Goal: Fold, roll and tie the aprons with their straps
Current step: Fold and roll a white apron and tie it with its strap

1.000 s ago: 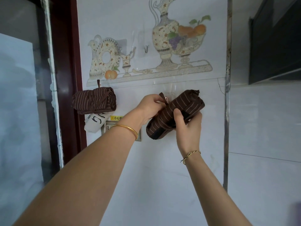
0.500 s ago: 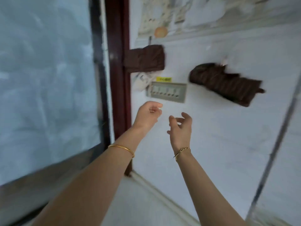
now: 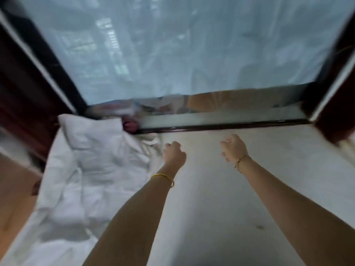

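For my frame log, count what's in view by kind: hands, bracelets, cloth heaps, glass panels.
Hands: 2, left hand and right hand
Bracelets: 2, left bracelet and right bracelet
Cloth heaps: 1, white cloth heap
Glass panels: 1, glass panel
Total: 6

A heap of white cloth point(image 3: 92, 166) is lying crumpled along the floor's point(image 3: 221, 189) left side. At its far edge, dark reddish fabric point(image 3: 130, 124) is peeking out, too blurred to identify.
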